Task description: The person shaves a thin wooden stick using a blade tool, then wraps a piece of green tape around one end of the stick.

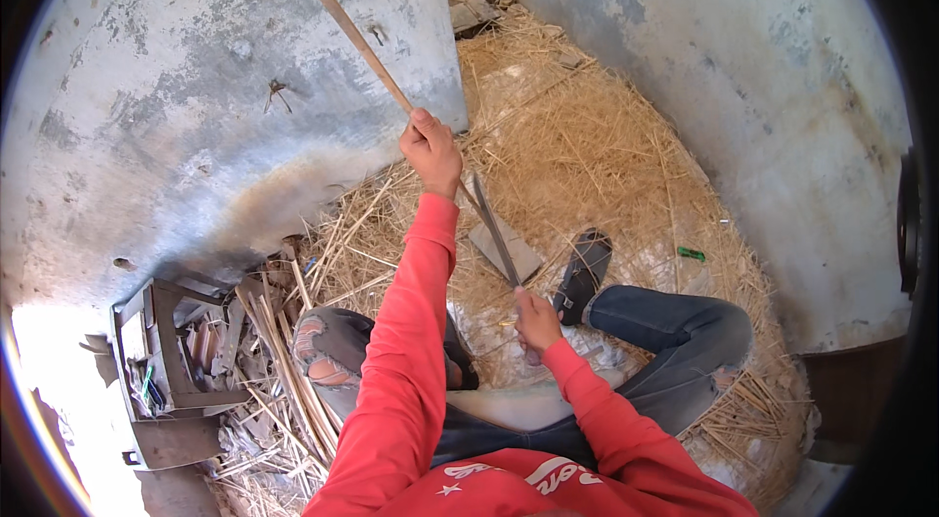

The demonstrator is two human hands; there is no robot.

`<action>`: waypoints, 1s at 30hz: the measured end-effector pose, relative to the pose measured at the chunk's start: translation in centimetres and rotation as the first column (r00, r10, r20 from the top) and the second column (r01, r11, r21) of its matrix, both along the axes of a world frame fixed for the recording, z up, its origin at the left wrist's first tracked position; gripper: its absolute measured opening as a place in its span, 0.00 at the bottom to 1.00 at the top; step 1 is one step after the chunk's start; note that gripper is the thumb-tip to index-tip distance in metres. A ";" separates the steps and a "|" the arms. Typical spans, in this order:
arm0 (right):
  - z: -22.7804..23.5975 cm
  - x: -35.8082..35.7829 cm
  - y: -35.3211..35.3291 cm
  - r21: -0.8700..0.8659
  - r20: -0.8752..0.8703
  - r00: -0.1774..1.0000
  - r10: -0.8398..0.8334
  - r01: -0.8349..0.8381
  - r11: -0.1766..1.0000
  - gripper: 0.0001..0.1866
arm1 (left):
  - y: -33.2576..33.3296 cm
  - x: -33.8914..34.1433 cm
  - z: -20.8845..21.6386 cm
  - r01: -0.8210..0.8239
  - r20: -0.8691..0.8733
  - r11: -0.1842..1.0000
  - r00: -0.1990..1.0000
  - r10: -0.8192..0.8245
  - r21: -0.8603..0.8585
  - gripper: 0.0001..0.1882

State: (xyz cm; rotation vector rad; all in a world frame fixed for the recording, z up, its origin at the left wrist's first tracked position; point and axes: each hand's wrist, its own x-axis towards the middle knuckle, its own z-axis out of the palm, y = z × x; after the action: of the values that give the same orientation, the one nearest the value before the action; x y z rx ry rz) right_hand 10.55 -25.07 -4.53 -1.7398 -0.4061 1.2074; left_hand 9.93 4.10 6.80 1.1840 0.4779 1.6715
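My left hand (431,153), arm stretched forward, is closed round a long bamboo strip (347,26). The strip slants up toward the far left, and its lower end runs down past my wrist to the blade. In my right hand (537,318), closer to my body, is the handle of a long knife (497,235). Its narrow dark blade points up and away, beside the strip's lower end; whether they touch I cannot tell. Beneath the blade a flat greyish block (515,250) lies on the straw-strewn floor.
Shavings and straw (577,140) cover the floor. Split strips (293,360) lie to my left beside a metal frame (186,351). A green object (691,253) lies at right. Worn walls (743,57) enclose the spot, with bricks (471,3) at the far corner. My shoe (587,268) is near the block.
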 end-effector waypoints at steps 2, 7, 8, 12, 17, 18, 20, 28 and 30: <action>1.2 0.6 1.5 0.166 0.165 0.986 0.020 -0.048 0.985 0.23 | 0.0 0.3 0.3 -0.013 0.008 1.000 1.000 0.013 0.007 0.27; 9.2 -0.7 3.9 0.540 0.011 0.987 -0.160 0.129 0.832 0.20 | 0.3 -0.8 0.0 -0.055 0.010 0.998 0.998 0.055 0.015 0.28; 8.4 -0.9 3.8 0.560 -0.009 0.977 -0.215 0.183 0.808 0.21 | 0.3 -1.3 -0.2 -0.072 -0.004 0.997 0.997 0.072 0.004 0.28; -5.3 -0.8 1.8 0.380 0.428 0.875 -0.228 0.054 0.923 0.24 | 0.1 -0.9 0.2 -0.060 0.028 0.998 0.998 0.061 -0.009 0.27; -10.1 2.6 0.6 -0.194 0.505 0.856 0.116 -0.018 0.981 0.26 | 0.0 -1.6 0.6 -0.089 0.087 0.996 0.992 0.087 0.021 0.28; -9.0 2.9 1.2 -0.101 0.563 0.824 0.062 -0.006 0.995 0.25 | 0.0 -1.9 0.7 -0.090 0.104 0.996 0.991 0.090 -0.009 0.28; -6.1 3.0 2.2 0.076 0.656 0.753 -0.051 0.001 0.997 0.25 | -0.6 -3.1 -0.4 -0.102 0.093 0.993 0.990 0.107 -0.060 0.28; -12.2 -0.8 -0.4 0.055 0.667 0.741 -0.070 0.045 0.997 0.25 | -0.5 -2.4 -0.1 -0.108 0.045 0.994 0.993 0.109 -0.016 0.30; -17.5 0.9 -2.5 -0.112 0.718 0.695 0.038 0.062 0.992 0.28 | -1.2 -0.8 -0.5 -0.074 0.042 0.997 0.996 0.074 -0.008 0.30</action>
State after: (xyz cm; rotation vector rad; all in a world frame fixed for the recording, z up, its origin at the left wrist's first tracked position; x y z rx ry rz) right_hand 11.48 -27.56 -22.02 -2.2963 -0.7883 0.4793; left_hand 9.12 2.93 6.35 1.1365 0.5058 1.7534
